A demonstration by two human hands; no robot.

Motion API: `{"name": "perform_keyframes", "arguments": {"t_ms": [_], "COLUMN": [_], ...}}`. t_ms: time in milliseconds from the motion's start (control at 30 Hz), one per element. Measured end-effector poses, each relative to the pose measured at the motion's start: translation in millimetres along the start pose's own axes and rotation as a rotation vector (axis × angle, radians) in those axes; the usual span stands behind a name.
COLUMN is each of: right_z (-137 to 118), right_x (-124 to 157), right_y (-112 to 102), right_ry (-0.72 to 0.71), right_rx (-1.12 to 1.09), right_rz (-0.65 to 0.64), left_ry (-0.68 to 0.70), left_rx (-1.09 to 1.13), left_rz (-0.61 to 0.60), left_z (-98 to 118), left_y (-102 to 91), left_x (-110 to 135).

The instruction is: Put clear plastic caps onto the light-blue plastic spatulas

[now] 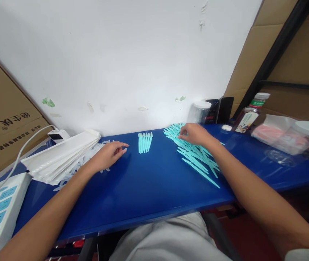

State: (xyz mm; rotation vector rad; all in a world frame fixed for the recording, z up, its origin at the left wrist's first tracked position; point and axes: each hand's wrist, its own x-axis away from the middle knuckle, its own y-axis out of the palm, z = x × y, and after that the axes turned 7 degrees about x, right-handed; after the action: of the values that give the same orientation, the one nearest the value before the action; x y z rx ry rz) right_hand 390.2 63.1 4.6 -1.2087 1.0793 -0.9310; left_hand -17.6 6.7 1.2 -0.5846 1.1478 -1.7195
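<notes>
My left hand (112, 155) is held just above the blue table, beside a scatter of small translucent pieces (97, 148). Its fingers stretch to the right with the thumb near the fingertips, and no object shows clearly between them. On the right, my right hand (194, 133) reaches into a loose pile of slim teal sticks (195, 156) that look like eyebrow razors. Thumb and fingers are pinched at the pile's upper part, seemingly on one stick. Between the hands, several teal razors with pale caps lie side by side in a neat row (145, 143).
White plastic bags (62, 156) are stacked on the left, near a power strip (2, 210) and a white charger (58, 135) with a cable. Along the right stand a lidded jar (199, 113), phones (224, 110), a bottle (249, 116) and a bag of pink items (281, 134). A wall closes the back.
</notes>
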Motion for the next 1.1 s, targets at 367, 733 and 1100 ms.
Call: {"name": "perform_keyframes", "arguments": {"t_ms": [367, 733, 1100], "right_z": [-6.5, 19.1, 25.0], "right_x": [-0.7, -1.9, -4.3], "right_y": [13.2, 4.9, 1.8], "right_ry": [-0.001, 0.033, 0.094], "right_rx": [0.028, 0.047, 0.051], "right_rz": [-0.128, 0.021, -0.11], "left_ry": [-0.036, 0.052, 0.141], "left_rx": [0.165, -0.106, -0.057], "left_rz": [0.167, 0.065, 0.056], "left_z": [13.4, -14.5, -11.8], "left_y": [1.0, 3.9, 26.8], "left_x": [1.4, 1.9, -6.5]}}
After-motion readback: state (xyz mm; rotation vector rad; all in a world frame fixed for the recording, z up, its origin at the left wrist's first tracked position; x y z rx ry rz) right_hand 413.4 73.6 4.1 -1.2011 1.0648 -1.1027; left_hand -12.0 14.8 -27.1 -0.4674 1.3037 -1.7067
